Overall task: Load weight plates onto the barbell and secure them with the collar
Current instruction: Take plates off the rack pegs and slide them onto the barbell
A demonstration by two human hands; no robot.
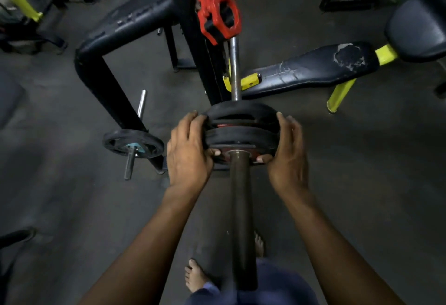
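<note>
From the head view, the left hand [187,150] and right hand [288,152] are clasping the outer weight plate [241,137] between them, seating it on the barbell sleeve [241,208]. Beyond the hands, the red collar [218,10] is waiting; judging by this, fetching it comes next.

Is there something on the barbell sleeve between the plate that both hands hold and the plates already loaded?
Nothing visible blocks it. The nearest plate, gripped by the left hand and right hand, faces only a narrow gap to the loaded plates. The red collar hangs beyond.
</note>
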